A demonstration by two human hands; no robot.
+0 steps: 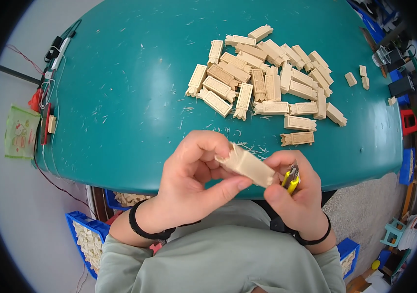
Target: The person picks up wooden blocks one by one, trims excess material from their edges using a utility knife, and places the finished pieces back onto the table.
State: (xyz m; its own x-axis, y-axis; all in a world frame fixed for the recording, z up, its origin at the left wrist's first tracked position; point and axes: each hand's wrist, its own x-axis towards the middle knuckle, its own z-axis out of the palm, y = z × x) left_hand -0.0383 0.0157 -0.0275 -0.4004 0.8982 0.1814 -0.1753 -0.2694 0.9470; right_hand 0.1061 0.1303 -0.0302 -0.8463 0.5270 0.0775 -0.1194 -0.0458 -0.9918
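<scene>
My left hand (193,180) grips a pale carved wooden block (250,167) between thumb and fingers, above the near edge of the table. One end of the block is jagged, with pointed carved tips, and faces the left fingers; its plain end tilts down to the right. My right hand (294,190) is closed around small yellow-handled pliers (291,181), dark metal jaws pointing up. The right fingertips are close to the block's plain end; whether they touch it I cannot tell. Beyond my hands lies a loose pile of similar carved blocks (273,84).
Wood shavings (189,110) are scattered over the green table (125,97). A few small wooden pieces (350,79) lie at the right. Power strips and cables (58,53) run along the left edge. Blue crates (89,239) of wooden pieces stand below the table.
</scene>
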